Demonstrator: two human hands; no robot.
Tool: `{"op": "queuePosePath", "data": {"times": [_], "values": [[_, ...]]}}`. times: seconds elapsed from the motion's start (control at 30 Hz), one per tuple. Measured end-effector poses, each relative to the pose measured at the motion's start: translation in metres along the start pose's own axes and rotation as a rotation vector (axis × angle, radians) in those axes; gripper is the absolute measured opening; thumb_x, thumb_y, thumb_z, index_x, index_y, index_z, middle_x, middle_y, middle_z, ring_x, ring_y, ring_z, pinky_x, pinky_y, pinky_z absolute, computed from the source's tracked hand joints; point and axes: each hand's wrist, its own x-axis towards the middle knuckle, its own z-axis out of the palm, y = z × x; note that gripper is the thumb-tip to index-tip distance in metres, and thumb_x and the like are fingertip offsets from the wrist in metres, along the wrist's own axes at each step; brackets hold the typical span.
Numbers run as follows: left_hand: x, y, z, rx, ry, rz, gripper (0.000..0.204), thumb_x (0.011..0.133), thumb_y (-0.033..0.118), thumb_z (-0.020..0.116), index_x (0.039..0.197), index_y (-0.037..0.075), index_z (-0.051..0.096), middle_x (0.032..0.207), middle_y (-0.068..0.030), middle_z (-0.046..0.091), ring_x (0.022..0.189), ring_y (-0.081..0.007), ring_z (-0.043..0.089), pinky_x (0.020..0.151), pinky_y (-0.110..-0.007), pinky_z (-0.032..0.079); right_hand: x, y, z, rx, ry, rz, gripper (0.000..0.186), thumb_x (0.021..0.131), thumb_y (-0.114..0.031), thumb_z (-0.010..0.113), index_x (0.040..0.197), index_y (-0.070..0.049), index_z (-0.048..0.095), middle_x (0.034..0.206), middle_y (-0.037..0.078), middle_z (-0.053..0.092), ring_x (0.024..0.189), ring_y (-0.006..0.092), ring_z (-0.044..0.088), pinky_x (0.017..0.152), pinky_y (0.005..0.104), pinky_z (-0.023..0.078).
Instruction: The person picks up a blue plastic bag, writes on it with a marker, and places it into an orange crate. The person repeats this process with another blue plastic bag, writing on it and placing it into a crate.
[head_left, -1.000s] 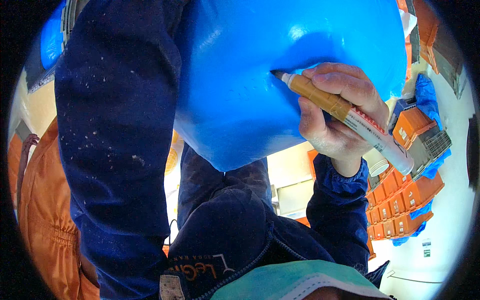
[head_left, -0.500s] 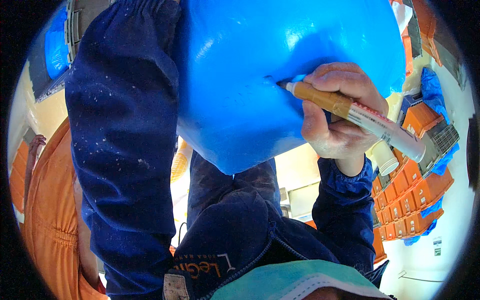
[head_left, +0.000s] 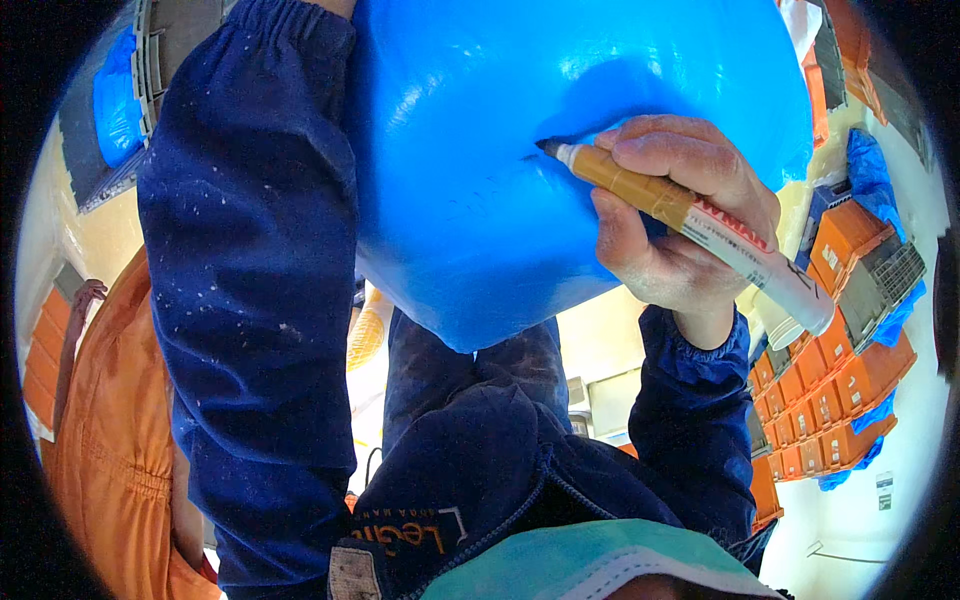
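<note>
The head view shows, at the far left, a co-worker in orange clothing (head_left: pixel 110 430), with a blue plastic-covered thing (head_left: pixel 118 95) higher up. Next comes the person's left sleeve (head_left: pixel 255 260), dark blue and running up beside the left edge of a glossy blue bag (head_left: pixel 520 110). The left hand lies beyond the top of the view, so I cannot tell what its fingers do. The bag fills the upper middle, its lower corner above the person's legs (head_left: pixel 430 370); what carries it is hidden. On its face, between the left edge and the pen tip, sit a few faint dark strokes (head_left: pixel 470 200), plus 1 darker stroke right by the tip. The marking looks begun but unfinished: the strokes form nothing readable, and how much is left I cannot tell. The right hand (head_left: pixel 665 275), towards the bag's right edge, grips 1 uncapped marker (head_left: pixel 690 215) between thumb and fingers, tip at the bag's surface; contact is unclear. Furthest right stand stacked orange crates (head_left: pixel 830 400).
</note>
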Motion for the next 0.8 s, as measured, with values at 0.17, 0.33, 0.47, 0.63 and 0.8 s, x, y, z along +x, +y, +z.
{"op": "queuePosePath", "data": {"times": [0.17, 0.33, 0.47, 0.63, 0.8], "values": [[0.003, -0.003, 0.0, 0.001, 0.009, 0.033, 0.045, 0.081, 0.023, 0.07, 0.064, 0.014, 0.03, 0.062, 0.0057, 0.029, 0.058, -0.0067, 0.029, 0.05, -0.026, 0.028, 0.001, 0.007, -0.004, 0.026, -0.008, -0.032, 0.028, 0.066, 0.003, 0.068, 0.093, 0.001, 0.058, 0.086, 0.014, 0.063, 0.081, 0.0211, 0.062, 0.074, 0.0289, 0.052], [0.004, -0.004, 0.001, 0.049, 0.023, 0.069, 0.045, 0.081, 0.023, 0.07, 0.064, 0.013, 0.03, 0.062, 0.0053, 0.028, 0.058, -0.0072, 0.028, 0.05, -0.026, 0.028, -0.004, 0.008, -0.01, 0.038, 0.019, -0.021, 0.027, 0.068, 0.005, 0.066, 0.094, 0.003, 0.057, 0.09, 0.016, 0.061, 0.083, 0.0213, 0.062, 0.074, 0.0296, 0.052], [0.008, -0.005, -0.001, 0.055, 0.022, 0.063, 0.045, 0.081, 0.024, 0.07, 0.065, 0.013, 0.03, 0.062, 0.0051, 0.028, 0.058, -0.0074, 0.028, 0.05, -0.026, 0.027, -0.001, 0.011, -0.009, 0.103, 0.079, -0.009, 0.027, 0.07, 0.006, 0.065, 0.095, 0.003, 0.056, 0.089, 0.016, 0.06, 0.084, 0.0221, 0.061, 0.075, 0.0309, 0.052], [0.0, -0.001, -0.001, 0.033, 0.008, 0.029, 0.045, 0.082, 0.026, 0.069, 0.065, 0.013, 0.03, 0.063, 0.0052, 0.028, 0.059, -0.0071, 0.028, 0.051, -0.026, 0.027, -0.009, 0.004, -0.008, 0.045, 0.058, 0.049, 0.027, 0.071, 0.006, 0.064, 0.097, 0.003, 0.055, 0.089, 0.016, 0.06, 0.084, 0.0221, 0.061, 0.075, 0.0306, 0.052], [0.0, -0.002, -0.001, 0.051, 0.001, 0.051, 0.044, 0.082, 0.025, 0.069, 0.065, 0.014, 0.03, 0.063, 0.0059, 0.029, 0.059, -0.0062, 0.029, 0.051, -0.025, 0.028, -0.011, 0.004, -0.011, 0.078, 0.072, 0.07, 0.027, 0.071, 0.006, 0.065, 0.097, 0.003, 0.056, 0.088, 0.016, 0.061, 0.084, 0.0204, 0.061, 0.07, 0.0281, 0.052]]}}
